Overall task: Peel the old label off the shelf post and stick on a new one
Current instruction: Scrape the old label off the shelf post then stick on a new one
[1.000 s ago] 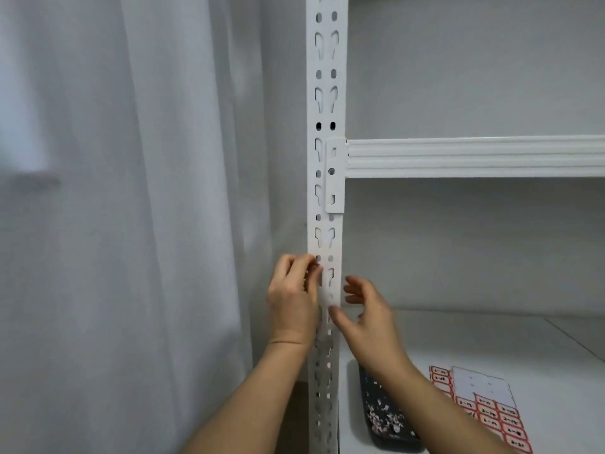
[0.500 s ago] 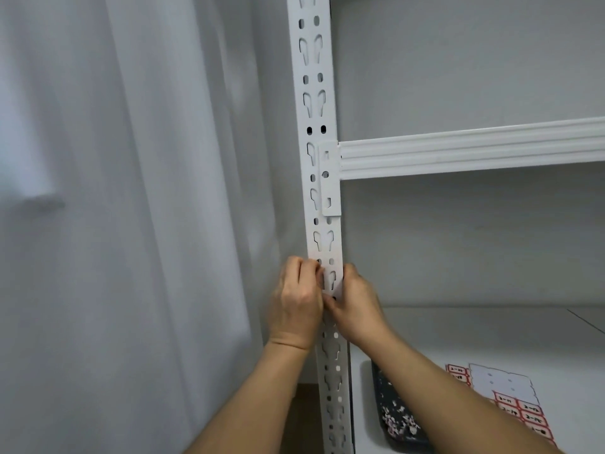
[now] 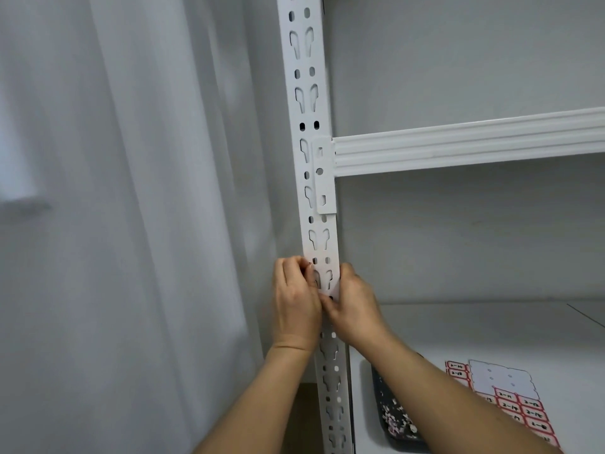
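The white slotted shelf post [image 3: 322,237] runs from top to bottom in the middle of the head view. My left hand [image 3: 294,303] is at its left edge, with the fingertips curled and pinching a small label [image 3: 309,265]. Only a dark sliver of that label shows beside the fingers. My right hand [image 3: 355,306] holds the post from the right, thumb on the front face and fingers round the right edge. The two hands touch in front of the post. A sheet of red-bordered labels [image 3: 510,398] lies on the lower shelf at the bottom right.
A dark tray [image 3: 393,421] with paper scraps sits on the lower shelf board [image 3: 474,329], beside the post. A white shelf beam [image 3: 458,149] hooks into the post above my hands. A pale curtain [image 3: 131,224] hangs to the left.
My right hand moved in from open beside the post and closed onto its right edge, meeting the left hand. The left hand stayed at the left edge. The view tilted slightly.
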